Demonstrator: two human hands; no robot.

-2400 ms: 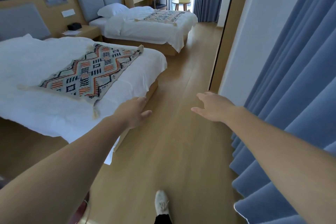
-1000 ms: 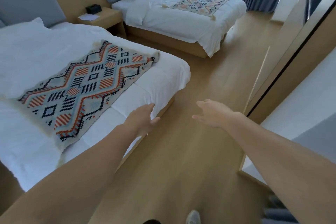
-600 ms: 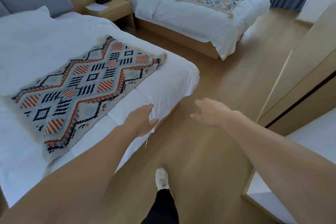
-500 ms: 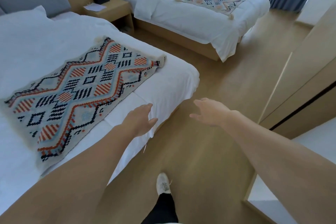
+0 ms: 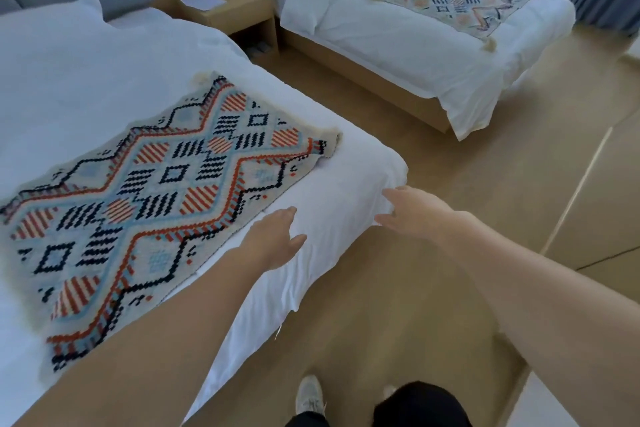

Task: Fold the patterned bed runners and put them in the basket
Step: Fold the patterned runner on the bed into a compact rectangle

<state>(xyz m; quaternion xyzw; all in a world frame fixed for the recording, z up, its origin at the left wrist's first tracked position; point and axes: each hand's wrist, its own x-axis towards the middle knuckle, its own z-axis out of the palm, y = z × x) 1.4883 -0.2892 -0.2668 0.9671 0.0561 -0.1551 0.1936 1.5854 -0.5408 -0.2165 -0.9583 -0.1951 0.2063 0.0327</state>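
The near bed runner [image 5: 166, 198] lies flat across the near bed [image 5: 346, 184]; a second bed runner [image 5: 464, 0] lies on the far bed [image 5: 398, 42]. The left hand [image 5: 273, 239] and right hand [image 5: 412, 211] hover at the near bed's corner, fingers open, holding nothing.

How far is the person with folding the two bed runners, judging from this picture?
Nothing looks done yet. The near runner lies spread flat on the near bed, and the far runner lies unfolded on the far bed. In hand: the left hand and right hand are open and empty, reaching over the near bed's corner. Left: fold both runners and put them in a basket, which is not visible here.
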